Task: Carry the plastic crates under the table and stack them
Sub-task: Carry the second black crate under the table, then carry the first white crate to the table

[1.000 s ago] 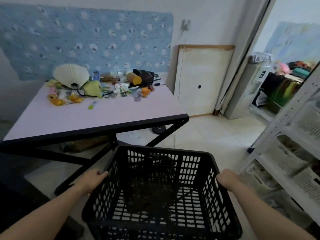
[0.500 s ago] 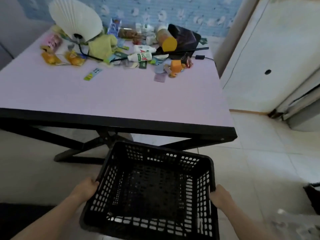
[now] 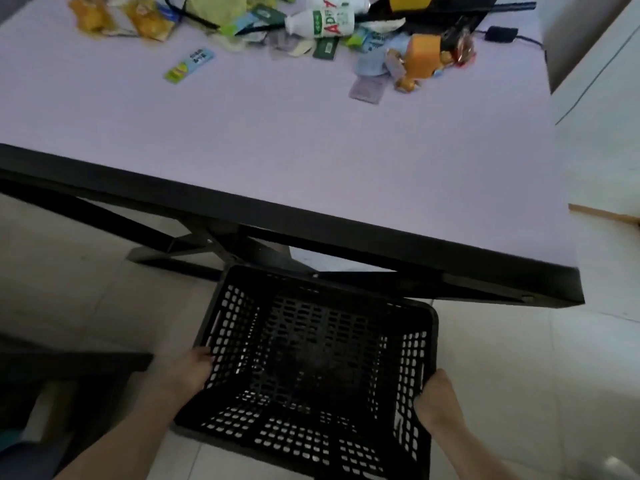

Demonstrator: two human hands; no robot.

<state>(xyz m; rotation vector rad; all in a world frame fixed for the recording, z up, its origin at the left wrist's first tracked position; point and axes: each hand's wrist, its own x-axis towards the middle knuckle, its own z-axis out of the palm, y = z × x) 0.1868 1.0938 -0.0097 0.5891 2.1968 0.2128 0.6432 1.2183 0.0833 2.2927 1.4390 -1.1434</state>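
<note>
Left hand [image 3: 188, 375] and right hand [image 3: 438, 400] clasp the empty crate [image 3: 311, 372] by opposite walls, seemingly to keep it level below the table [image 3: 311, 140] edge.

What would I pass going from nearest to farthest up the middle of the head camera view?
Black crate held by the left hand and right hand → table's black front edge → bare purple tabletop → white bottle in the clutter.

A black plastic crate [image 3: 311, 368] is being held over the tiled floor [image 3: 69, 299], its far rim lying under the bench [image 3: 277, 140] edge. The left hand [image 3: 187, 375] and right hand [image 3: 438, 400] are gripping its opposite side walls.
</note>
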